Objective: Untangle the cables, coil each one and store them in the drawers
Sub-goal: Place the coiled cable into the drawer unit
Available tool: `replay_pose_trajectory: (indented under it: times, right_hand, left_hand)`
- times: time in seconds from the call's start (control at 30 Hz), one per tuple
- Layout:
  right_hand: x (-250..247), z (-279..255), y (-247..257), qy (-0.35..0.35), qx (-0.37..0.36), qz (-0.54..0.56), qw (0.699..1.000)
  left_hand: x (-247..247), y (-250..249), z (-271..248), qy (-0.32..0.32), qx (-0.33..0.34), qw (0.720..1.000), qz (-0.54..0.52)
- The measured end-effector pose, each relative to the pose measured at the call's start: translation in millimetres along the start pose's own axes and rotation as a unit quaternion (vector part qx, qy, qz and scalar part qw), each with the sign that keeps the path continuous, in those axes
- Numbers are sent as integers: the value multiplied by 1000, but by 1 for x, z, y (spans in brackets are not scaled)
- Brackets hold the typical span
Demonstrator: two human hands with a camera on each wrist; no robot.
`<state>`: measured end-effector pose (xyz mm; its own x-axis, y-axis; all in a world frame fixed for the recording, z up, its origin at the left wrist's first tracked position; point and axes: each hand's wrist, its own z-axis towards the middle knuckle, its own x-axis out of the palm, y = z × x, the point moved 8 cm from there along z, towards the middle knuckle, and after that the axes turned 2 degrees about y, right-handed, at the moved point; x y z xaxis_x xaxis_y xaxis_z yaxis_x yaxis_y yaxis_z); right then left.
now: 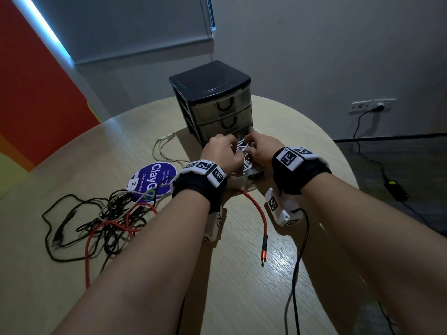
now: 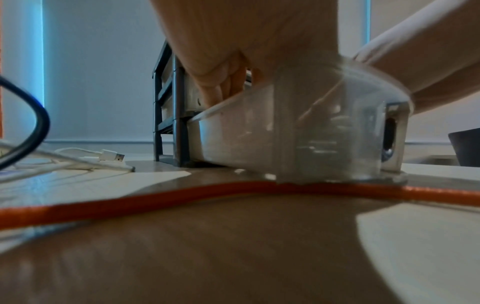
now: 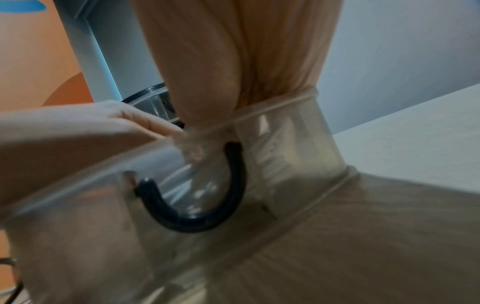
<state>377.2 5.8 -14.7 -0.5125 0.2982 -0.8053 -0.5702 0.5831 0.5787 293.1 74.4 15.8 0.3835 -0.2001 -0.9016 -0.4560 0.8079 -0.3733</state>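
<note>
Hands [image 1: 240,151] meet over the open bottom drawer [image 2: 233,131], left [image 1: 223,151] and right [image 1: 261,147] both curled round the white cable [image 1: 243,149] bundled directly beneath them, inside it.

Only readable thing we can spot is the round blue sticker-like disc [image 1: 151,181] lying flat on the pale wooden worktop [image 1: 242,274]. It says "ClayG" in big white letters, the rest cut off by the left forearm. Smaller lines read "Let's k..." and "Clean as you go", partly hidden too. There's a white square with a "Z" at its edge. Wristband markers are just black-and-white codes.
</note>
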Motion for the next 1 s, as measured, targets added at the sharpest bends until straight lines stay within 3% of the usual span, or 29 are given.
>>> replay_pose_trajectory:
  times: [0.43,1.0]
  right_hand:
    - [-1,-3,4,6,-4,-24,1000]
    - [-2,-3,5,-3,-26,-13,1000]
  left_hand:
    - [4,-5,2,27,16,998,49]
    - [-2,7,5,-4,-14,999,29]
